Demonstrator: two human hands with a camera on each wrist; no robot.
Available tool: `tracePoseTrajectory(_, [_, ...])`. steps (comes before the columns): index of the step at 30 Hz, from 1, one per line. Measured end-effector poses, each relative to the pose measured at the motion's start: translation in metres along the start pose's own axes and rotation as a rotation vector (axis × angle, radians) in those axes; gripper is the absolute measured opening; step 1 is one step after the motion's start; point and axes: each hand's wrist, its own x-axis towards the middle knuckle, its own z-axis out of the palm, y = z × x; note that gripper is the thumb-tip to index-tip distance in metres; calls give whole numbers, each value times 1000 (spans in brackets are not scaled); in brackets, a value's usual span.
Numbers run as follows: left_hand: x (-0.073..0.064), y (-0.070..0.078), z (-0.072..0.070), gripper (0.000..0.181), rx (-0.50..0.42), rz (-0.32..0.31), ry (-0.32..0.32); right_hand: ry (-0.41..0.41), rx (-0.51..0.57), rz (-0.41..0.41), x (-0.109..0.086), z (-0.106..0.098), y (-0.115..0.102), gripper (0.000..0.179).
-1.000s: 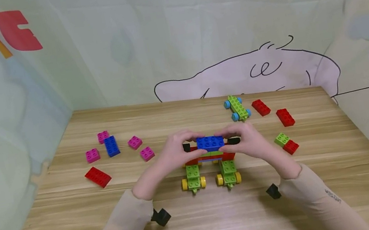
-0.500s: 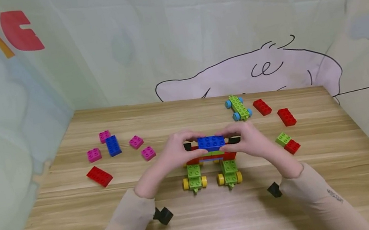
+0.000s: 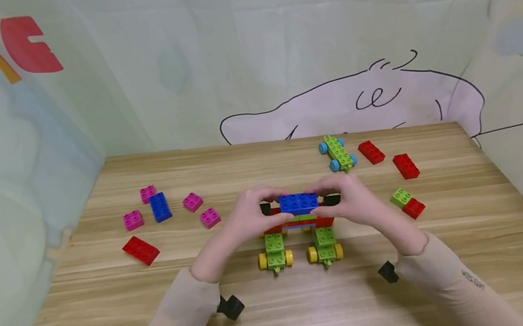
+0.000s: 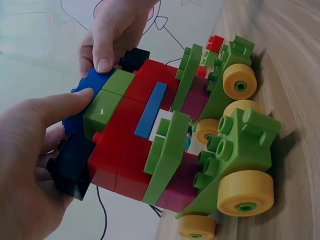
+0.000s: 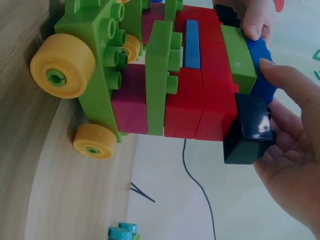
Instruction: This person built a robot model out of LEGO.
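Note:
A blue toy brick [image 3: 298, 203] tops a brick build at the middle of the table. My left hand [image 3: 254, 210] pinches the brick's left end between thumb and fingers, and my right hand [image 3: 346, 199] does the same at its right end. Beneath the blue brick come green bricks [image 4: 102, 111], then red bricks [image 5: 216, 90]. Black bricks [image 5: 246, 127] stick out at both sides, near my palms. Lower down are flat green pieces [image 4: 169, 157] and purple bricks [image 5: 130, 100]. Two green bases with yellow wheels [image 4: 245, 192] carry the build on the table.
Pink bricks [image 3: 210, 217], another blue brick [image 3: 160, 207] and a red brick [image 3: 141, 250] lie to the left. At the back right are a green base with blue wheels [image 3: 339, 153] and red bricks [image 3: 406, 166]. A small green brick [image 3: 401, 197] lies to the right.

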Motion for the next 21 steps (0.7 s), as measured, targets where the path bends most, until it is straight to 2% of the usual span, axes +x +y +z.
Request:
tracePoseTrajectory(11, [0,0,-2,43,36,1,-32,15,21,-56,-1,3,7,35])
tracePoseTrajectory(21, [-1,1,-2,43,87,67,-37,38,74,-47,-3,5,11,34])
